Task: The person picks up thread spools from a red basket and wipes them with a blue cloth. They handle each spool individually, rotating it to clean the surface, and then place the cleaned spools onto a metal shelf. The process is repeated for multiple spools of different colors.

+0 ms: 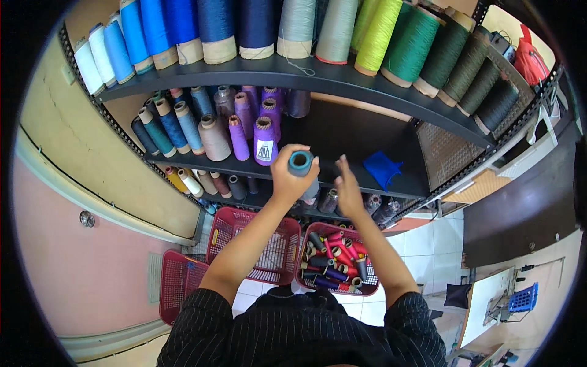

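A grey cone of thread (pixel 312 188) with a teal top stands upright in my left hand (pixel 286 176), whose fingers wrap round its upper part. To the right of it, my right hand (pixel 350 191) is raised with its fingers stretched out, apart from the cone and holding nothing. Both hands are in front of the middle shelf (pixel 342 131). Just left of the held cone, several purple thread cones (pixel 264 140) stand on that shelf. A crumpled blue cloth (pixel 383 170) lies on the shelf beyond my right hand.
Large thread cones (pixel 218 30) line the upper shelf (pixel 263 73). Smaller cones (pixel 237 187) fill part of the lower shelf. A red basket (pixel 299 282) of mixed spools sits below, beside a second red basket (pixel 296 227) and a third (pixel 177 281). A sewing table (pixel 486 306) stands at right.
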{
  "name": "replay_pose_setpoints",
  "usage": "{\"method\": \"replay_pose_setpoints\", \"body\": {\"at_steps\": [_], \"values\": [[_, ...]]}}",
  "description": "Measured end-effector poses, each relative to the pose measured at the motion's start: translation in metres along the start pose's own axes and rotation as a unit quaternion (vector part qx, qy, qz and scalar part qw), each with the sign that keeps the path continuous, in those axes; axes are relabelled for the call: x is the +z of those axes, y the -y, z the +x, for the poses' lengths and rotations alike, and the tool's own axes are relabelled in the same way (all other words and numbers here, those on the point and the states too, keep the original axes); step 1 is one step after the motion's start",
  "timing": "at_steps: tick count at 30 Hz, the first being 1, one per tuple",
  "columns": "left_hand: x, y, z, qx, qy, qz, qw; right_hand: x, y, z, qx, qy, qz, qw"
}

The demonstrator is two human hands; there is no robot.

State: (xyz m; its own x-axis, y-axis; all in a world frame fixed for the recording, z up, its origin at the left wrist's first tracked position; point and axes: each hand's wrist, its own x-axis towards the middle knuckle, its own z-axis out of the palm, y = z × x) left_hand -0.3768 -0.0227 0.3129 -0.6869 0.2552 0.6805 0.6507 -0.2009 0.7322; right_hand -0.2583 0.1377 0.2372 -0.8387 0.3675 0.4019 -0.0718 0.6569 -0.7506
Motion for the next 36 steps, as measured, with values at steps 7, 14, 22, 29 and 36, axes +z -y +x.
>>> {"method": "replay_pose_setpoints", "body": {"at_steps": [7, 14, 22, 29, 36], "values": [[0.049, 0.046, 0.017, -0.020, -0.022, 0.046, 0.999, 0.074, -0.004, 0.019, -0.038, -0.039, -0.013, 0.998], [0.059, 0.076, 0.016, -0.036, -0.036, 0.075, 0.996, 0.080, -0.035, 0.046, -0.050, -0.018, -0.008, 0.999], [0.070, 0.144, -0.023, -0.063, 0.045, 0.189, 0.979, 0.101, -0.085, 0.098, -0.047, -0.056, -0.182, 0.980], [0.078, 0.163, -0.005, -0.141, 0.026, 0.202, 0.969, 0.093, -0.081, 0.143, 0.086, 0.000, -0.204, 0.975], [0.086, 0.178, -0.003, -0.151, 0.029, 0.170, 0.973, 0.108, -0.093, 0.167, 0.127, -0.042, -0.261, 0.956]]}}
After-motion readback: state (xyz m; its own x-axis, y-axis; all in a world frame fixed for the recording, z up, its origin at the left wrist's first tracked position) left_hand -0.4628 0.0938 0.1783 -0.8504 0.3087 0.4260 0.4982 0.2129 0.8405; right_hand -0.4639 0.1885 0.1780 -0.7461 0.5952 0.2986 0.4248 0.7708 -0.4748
